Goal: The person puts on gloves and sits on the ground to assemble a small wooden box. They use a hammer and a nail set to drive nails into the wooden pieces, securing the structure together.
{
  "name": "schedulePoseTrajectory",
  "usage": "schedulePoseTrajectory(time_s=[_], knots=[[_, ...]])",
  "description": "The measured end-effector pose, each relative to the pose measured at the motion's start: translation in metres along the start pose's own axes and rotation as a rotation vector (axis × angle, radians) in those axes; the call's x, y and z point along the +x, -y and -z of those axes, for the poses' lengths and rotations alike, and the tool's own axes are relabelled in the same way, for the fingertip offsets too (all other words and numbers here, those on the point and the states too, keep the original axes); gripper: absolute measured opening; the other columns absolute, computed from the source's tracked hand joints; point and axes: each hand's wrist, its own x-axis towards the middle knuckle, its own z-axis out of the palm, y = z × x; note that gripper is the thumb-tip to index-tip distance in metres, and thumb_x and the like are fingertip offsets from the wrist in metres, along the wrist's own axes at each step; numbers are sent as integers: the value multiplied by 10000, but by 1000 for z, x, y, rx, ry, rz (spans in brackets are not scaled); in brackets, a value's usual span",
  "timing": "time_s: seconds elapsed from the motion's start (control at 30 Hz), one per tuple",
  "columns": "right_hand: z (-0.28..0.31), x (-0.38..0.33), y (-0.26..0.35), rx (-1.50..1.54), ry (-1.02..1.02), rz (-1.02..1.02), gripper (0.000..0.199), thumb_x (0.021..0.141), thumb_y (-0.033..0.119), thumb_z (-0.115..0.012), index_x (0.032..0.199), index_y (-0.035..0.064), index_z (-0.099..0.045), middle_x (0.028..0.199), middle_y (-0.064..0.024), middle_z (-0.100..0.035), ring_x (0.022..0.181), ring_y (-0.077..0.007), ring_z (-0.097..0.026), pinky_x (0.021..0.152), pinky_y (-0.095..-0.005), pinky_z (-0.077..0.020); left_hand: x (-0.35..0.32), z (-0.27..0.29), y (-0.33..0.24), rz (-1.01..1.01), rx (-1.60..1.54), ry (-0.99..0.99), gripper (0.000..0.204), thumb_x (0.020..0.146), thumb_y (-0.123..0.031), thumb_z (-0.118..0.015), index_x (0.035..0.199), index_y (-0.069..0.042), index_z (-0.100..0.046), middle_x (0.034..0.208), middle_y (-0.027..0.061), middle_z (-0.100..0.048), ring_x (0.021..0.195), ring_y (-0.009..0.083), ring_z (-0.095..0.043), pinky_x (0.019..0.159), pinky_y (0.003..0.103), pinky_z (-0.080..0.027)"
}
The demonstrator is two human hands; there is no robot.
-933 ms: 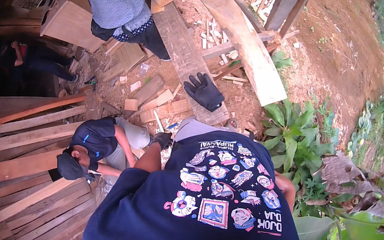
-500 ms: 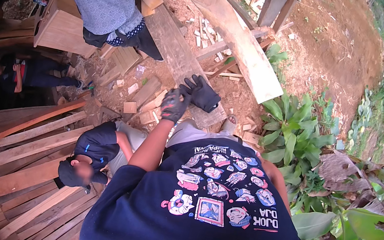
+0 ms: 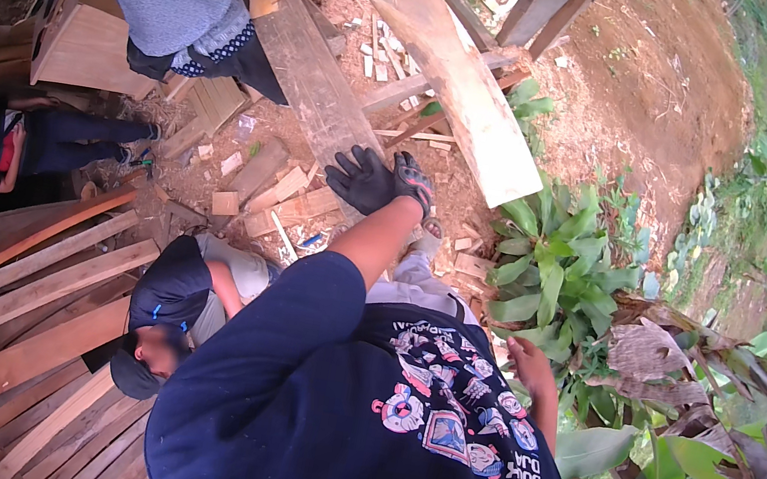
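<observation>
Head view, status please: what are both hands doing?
Left hand gloved, fingers spread, empty, at grey plank end. Right hand bare, beside leafy plant. Crouching person close below left arm.

No packages, labels, signs or screens show among the planks, people and plants.

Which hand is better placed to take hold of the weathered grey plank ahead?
Left, probably. The gloved left hand is stretched out at the near end of the grey plank; the bare right hand hangs by the leafy plant, away from it.
</observation>
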Motion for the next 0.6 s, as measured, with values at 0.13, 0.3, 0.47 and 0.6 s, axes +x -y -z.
schedulePoseTrajectory(time_s=[0.13,0.3,0.47,0.6], knots=[[8,18,16,-143,-118,205,719,1042,524,-671,1496,-26,-587,1179,-259,-770,1013,-298,-761,917,-409,-575,8,-4,43,27,-461,225,477,1048,-418,-531,1242,-79,-805,1429,169,-710,1394,411,-606,1258,566,-311],[-2,-2,163,-144,-35,527,528,1073,388,-650,1424,-6,-633,1272,-262,-741,1161,-408,-733,998,-453,-559,-61,70,90,243,-782,16,497,992,-506,-638,1165,-76,-818,1174,189,-787,1114,407,-737,1008,540,-526],[-101,91,223,-86,122,934,401,1130,238,-545,1418,-17,-656,1319,-228,-743,1246,-314,-710,1101,-405,-508,-99,43,106,381,-991,-213,437,977,-490,-680,1146,-114,-828,1025,214,-788,1009,408,-747,890,517,-570],[-153,129,249,-128,199,814,393,1109,159,-534,1403,-72,-656,1348,-261,-727,1297,-329,-686,1128,-385,-491,-116,49,94,506,-1110,-259,391,996,-410,-691,1196,-94,-807,1027,199,-790,973,385,-758,840,477,-563]])
